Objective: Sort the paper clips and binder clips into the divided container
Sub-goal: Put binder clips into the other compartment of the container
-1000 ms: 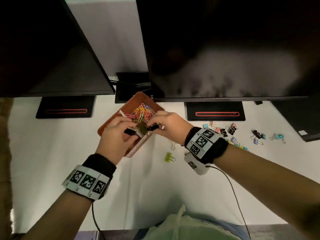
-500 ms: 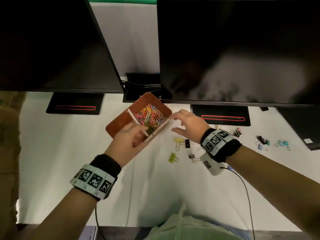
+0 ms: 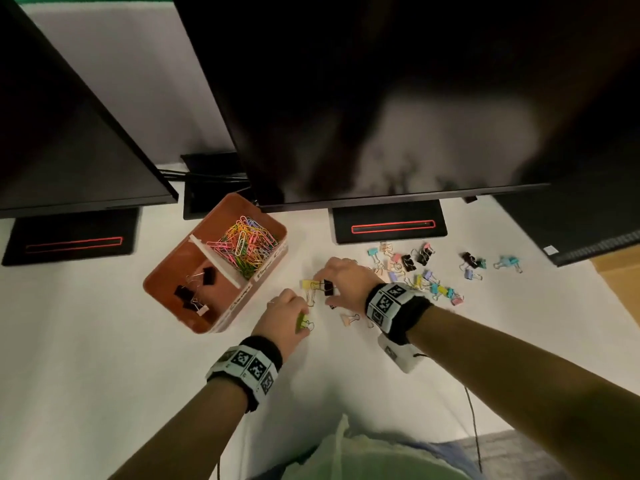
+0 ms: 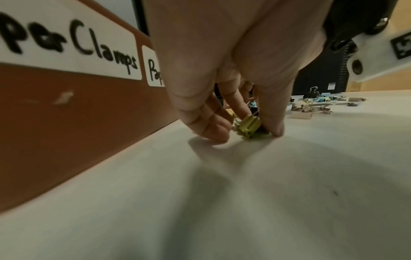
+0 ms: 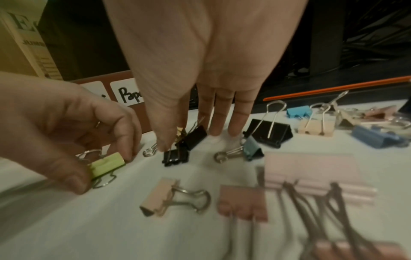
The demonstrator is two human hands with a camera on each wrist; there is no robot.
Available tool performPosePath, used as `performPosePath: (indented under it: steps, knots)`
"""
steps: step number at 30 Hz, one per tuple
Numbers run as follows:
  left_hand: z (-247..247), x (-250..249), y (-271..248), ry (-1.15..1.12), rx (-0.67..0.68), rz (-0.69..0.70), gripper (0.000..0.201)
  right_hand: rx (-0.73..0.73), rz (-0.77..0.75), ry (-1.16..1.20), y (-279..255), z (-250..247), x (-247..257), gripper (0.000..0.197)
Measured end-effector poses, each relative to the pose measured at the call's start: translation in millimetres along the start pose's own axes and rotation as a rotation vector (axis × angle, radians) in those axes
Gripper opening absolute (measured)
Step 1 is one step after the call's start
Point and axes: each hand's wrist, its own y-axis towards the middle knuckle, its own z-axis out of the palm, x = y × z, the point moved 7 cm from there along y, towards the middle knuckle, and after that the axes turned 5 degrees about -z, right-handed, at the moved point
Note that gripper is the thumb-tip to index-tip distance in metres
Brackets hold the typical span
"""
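The brown divided container [image 3: 162,282] stands on the white table, with coloured paper clips [image 3: 244,247] in its far compartment and black binder clips [image 3: 194,289] in the near one. Just right of it, my left hand [image 3: 301,318] pinches a green binder clip [image 4: 249,126] that lies on the table, thumb and finger on either side. My right hand [image 5: 184,139] is a little farther back. Its thumb and index finger pinch a black binder clip [image 5: 195,135] while its other fingers stretch down to the table. A yellow binder clip [image 3: 306,284] lies beside that one.
Several coloured binder clips [image 3: 415,271] lie scattered to the right, and a peach one [image 3: 348,319] sits near my right wrist. Two dark monitors overhang the back of the table, their stands [image 3: 389,221] behind the clips. A cable [image 3: 471,410] trails from my right wrist.
Both hands left the container and came down on the table to its right. The left hand took hold of the green clip and the right closed on a black one.
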Motion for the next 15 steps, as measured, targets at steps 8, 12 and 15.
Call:
performPosePath:
  steps: [8,12,15]
  knots:
    - [-17.1,4.5,5.9,-0.101,-0.087,-0.016,0.03,0.005,0.08,0.1,1.9,-0.5,-18.0,0.029]
    - [-24.8,-7.9,15.2,-0.215,-0.106,-0.008,0.06,-0.097,0.072,0.18,0.7,-16.3,-24.0,0.017]
    - [-21.9,-15.3,22.1,-0.153,-0.039,-0.011,0.075,-0.171,0.059,0.215,-5.4,-31.4,-29.5,0.013]
